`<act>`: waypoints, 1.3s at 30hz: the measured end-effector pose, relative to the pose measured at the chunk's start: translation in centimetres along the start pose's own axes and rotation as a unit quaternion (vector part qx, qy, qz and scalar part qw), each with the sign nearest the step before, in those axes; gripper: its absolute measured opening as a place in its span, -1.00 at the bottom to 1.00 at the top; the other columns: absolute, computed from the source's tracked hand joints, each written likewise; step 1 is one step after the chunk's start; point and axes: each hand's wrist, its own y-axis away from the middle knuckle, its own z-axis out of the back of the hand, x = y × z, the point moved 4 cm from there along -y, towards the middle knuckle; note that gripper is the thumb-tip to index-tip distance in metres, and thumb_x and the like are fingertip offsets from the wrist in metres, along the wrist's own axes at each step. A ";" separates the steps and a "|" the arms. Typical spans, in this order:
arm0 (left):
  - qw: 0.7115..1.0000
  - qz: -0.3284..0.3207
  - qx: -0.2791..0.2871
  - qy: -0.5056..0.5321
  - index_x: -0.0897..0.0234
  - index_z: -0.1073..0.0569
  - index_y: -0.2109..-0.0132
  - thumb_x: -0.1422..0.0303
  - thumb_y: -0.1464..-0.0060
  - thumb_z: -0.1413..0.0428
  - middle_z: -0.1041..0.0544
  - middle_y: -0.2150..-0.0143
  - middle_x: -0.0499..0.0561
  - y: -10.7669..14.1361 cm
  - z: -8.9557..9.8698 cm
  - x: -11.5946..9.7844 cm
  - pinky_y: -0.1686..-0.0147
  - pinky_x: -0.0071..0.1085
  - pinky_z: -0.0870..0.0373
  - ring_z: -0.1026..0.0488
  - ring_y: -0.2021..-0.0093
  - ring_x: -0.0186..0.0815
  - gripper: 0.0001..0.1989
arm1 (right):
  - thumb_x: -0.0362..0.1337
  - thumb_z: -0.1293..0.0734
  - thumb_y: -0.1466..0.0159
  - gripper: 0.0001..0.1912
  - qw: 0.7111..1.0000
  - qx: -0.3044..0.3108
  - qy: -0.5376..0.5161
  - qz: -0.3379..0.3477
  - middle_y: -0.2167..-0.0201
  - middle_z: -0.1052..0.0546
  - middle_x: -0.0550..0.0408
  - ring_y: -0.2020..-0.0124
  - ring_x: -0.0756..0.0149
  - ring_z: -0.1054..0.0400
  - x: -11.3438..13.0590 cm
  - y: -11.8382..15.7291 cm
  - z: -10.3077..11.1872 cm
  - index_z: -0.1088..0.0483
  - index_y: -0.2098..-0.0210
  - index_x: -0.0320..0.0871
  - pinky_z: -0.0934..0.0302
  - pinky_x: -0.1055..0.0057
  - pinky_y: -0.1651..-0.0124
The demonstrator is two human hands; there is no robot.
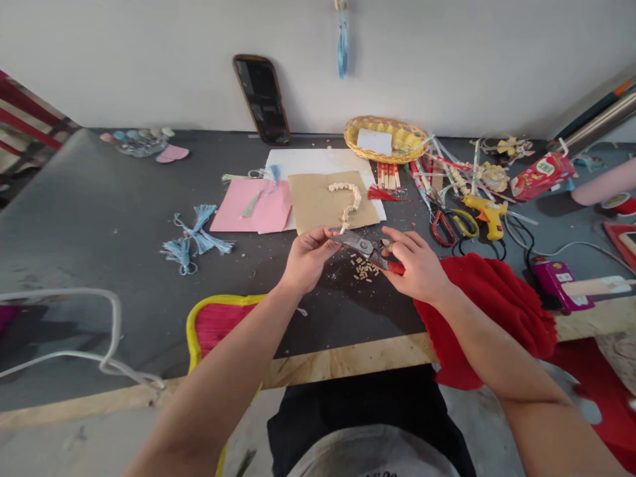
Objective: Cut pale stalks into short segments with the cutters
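My right hand point(417, 262) is closed around a pair of red-handled shears point(364, 246), their metal blades pointing left. Near the blade tips, my left hand point(309, 258) pinches a thin pale stick point(342, 230), mostly hidden by the fingers and the blades. Just beyond, a curved row of small pale pieces point(354, 199) lies on brown paper point(308, 199); I cannot tell whether the stick touches it. Below the shears, several short pale cut pieces point(365, 268) are scattered on the dark table point(328, 311).
Pink paper point(233, 209) and blue tassels point(199, 232) lie to the left. A phone point(262, 99) leans on the wall. At the right are a wicker basket point(352, 136), red-handled scissors point(442, 228), a yellow glue gun point(489, 212), a red drink carton point(541, 175) and red cloth point(491, 305).
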 end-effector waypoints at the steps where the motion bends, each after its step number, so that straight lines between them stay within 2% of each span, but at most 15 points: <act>1: 1.000 0.000 0.000 0.000 0.27 -0.58 0.46 0.27 0.26 -0.41 -0.52 0.49 -0.07 0.0 0.0 0.0 0.37 -0.49 -0.34 -0.38 0.46 -0.43 -0.77 | -0.31 -0.38 -0.17 -0.84 1.000 0.003 -0.004 -0.001 -0.20 -0.39 -0.13 -0.05 -0.03 -0.33 0.0 0.0 0.0 -0.31 0.28 -0.12 -0.31 0.00 0.01; 8: 1.000 -0.001 0.004 0.009 0.28 -0.57 0.45 0.30 0.24 -0.40 -0.50 0.50 -0.07 0.1 0.0 0.0 0.38 -0.48 -0.32 -0.38 0.46 -0.43 -0.79 | -0.29 -0.38 -0.18 -0.85 0.999 0.005 -0.043 -0.012 -0.18 -0.41 -0.13 -0.07 -0.01 -0.33 0.0 -0.1 0.0 -0.31 0.29 -0.10 -0.32 0.02 0.02; 16: 1.000 -0.023 0.005 -0.008 0.30 -0.56 0.44 0.29 0.21 -0.40 -0.50 0.50 -0.07 -0.1 -0.1 0.0 0.41 -0.50 -0.29 -0.36 0.48 -0.45 -0.78 | -0.33 -0.37 -0.16 -0.83 0.999 0.013 -0.043 -0.008 -0.10 -0.47 -0.12 -0.05 -0.02 -0.34 0.0 -0.1 0.0 -0.29 0.29 -0.10 -0.32 -0.02 -0.01; 18: 0.999 -0.034 0.000 -0.019 0.30 -0.57 0.44 0.28 0.21 -0.40 -0.50 0.50 -0.07 -0.1 0.0 0.0 0.43 -0.51 -0.28 -0.35 0.48 -0.45 -0.78 | -0.35 -0.38 -0.14 -0.78 0.998 0.008 -0.061 -0.009 -0.01 -0.52 -0.13 -0.02 0.00 -0.36 -0.1 0.0 -0.1 -0.29 0.23 -0.10 -0.34 0.01 0.00; 20: 0.998 -0.047 -0.005 -0.031 0.29 -0.58 0.44 0.26 0.20 -0.40 -0.51 0.50 -0.07 -0.1 0.0 -0.1 0.43 -0.50 -0.29 -0.35 0.48 -0.44 -0.78 | -0.35 -0.38 -0.12 -0.64 0.996 -0.001 -0.083 -0.020 0.05 -0.53 -0.13 0.01 0.01 -0.38 -0.2 -0.1 -0.2 -0.28 0.10 -0.13 -0.36 0.04 0.01; 22: 0.997 -0.058 -0.010 -0.045 0.27 -0.58 0.43 0.25 0.19 -0.39 -0.52 0.49 -0.06 -0.1 0.1 -0.1 0.42 -0.50 -0.29 -0.36 0.47 -0.43 -0.79 | -0.34 -0.38 -0.12 -0.48 0.995 0.005 -0.091 -0.030 0.02 -0.52 -0.13 0.00 0.01 -0.39 -0.1 -0.2 -0.2 -0.22 -0.06 -0.14 -0.36 0.03 -0.01; 24: 0.996 -0.065 -0.012 -0.063 0.27 -0.58 0.43 0.24 0.17 -0.38 -0.52 0.48 -0.06 0.0 0.1 0.0 0.43 -0.49 -0.29 -0.35 0.47 -0.42 -0.79 | -0.34 -0.36 -0.14 -0.43 0.996 0.027 -0.082 -0.020 -0.03 -0.50 -0.13 -0.01 0.00 -0.39 0.1 -0.3 -0.3 -0.19 -0.13 -0.14 -0.34 0.00 -0.05; 29: 0.993 -0.071 -0.011 -0.092 0.27 -0.56 0.45 0.24 0.12 -0.35 -0.52 0.48 -0.05 0.1 0.2 0.2 0.43 -0.49 -0.29 -0.36 0.46 -0.41 -0.80 | -0.34 -0.33 -0.17 -0.54 0.995 0.062 -0.075 -0.008 0.03 -0.51 -0.12 0.03 0.03 -0.41 0.6 -0.4 -0.2 -0.27 -0.07 -0.14 -0.34 0.04 -0.05; 39: 0.994 -0.068 -0.011 -0.082 0.27 -0.58 0.44 0.25 0.14 -0.35 -0.51 0.50 -0.05 0.4 -0.1 -0.2 0.43 -0.48 -0.29 -0.36 0.47 -0.40 -0.81 | -0.39 -0.32 -0.14 -0.53 0.997 0.054 -0.051 -0.034 0.05 -0.50 -0.10 0.02 0.02 -0.39 0.6 -0.1 -0.6 -0.27 -0.05 -0.14 -0.33 0.06 -0.03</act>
